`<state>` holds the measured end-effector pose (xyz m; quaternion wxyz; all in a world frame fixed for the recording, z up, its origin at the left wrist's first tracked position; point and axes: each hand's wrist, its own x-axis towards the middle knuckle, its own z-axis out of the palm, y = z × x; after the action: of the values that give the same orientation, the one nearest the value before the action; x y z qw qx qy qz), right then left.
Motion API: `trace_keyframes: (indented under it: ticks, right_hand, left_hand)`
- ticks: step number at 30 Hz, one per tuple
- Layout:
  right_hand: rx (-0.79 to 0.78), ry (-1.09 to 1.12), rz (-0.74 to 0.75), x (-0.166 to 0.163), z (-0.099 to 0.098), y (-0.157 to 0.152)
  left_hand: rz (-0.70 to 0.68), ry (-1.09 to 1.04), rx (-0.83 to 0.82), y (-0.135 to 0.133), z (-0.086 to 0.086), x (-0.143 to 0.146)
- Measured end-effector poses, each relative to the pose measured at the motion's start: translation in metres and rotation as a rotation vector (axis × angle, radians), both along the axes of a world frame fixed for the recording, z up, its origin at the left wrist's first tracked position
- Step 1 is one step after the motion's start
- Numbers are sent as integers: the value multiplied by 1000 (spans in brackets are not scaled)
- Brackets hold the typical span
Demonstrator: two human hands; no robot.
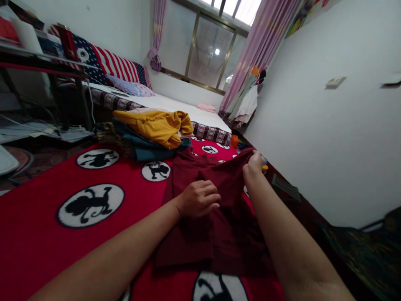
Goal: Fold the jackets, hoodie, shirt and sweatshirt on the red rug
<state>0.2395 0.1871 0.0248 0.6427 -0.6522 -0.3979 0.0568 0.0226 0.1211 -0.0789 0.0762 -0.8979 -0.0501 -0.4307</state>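
Note:
A maroon garment (194, 242) is spread on a red blanket (37, 234) with black-and-white monkey circles; its exact kind is hard to make out. My right hand (254, 165) is closed on its far right edge and holds that cloth raised and taut. Over the middle of the garment is my left hand (200, 198), fingers curled in against the cloth; the fingertips are partly hidden. Just beyond the garment's far left side lies a pile with a mustard-yellow garment (156, 125) on top and a teal garment (147, 148) beneath it.
A bed (175, 104) with a white cover stands under the window. On the left is a desk (40, 62) with cables beneath. Clothes (247, 102) hang by the purple curtain (260, 37). A dark green stool (285, 187) stands low along the right wall.

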Motion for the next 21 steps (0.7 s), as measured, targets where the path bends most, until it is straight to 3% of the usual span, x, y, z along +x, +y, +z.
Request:
trace_keyframes:
  ticks: [2, 3, 5, 7, 9, 13, 17, 21]
  right_hand:
    - [75, -18, 95, -39, 15, -10]
    - [129, -64, 329, -59, 21, -20]
    - [78, -160, 858, -93, 28, -46]
    - [24, -190, 1076, -107, 30, -74]
    - [-3, -210, 1059, -97, 26, -96]
    - [-170, -291, 765, -26, -7, -120]
    - [-456, -356, 559, 39, -45, -153]
    - [-570, -484, 486, 60, -61, -206]
  left_hand:
    - [-95, 33, 58, -9, 1, 4]
    - [-124, 44, 75, -12, 1, 5]
    - [-138, 61, 86, -17, 0, 4]
    - [-119, 64, 72, -18, -1, 3]
    - [-108, 53, 43, -16, -3, 3]
    - [-8, 67, -74, -8, -4, 4]
    - [289, 39, -294, 8, -3, 1]
    - [621, 107, -470, 29, -2, -9]
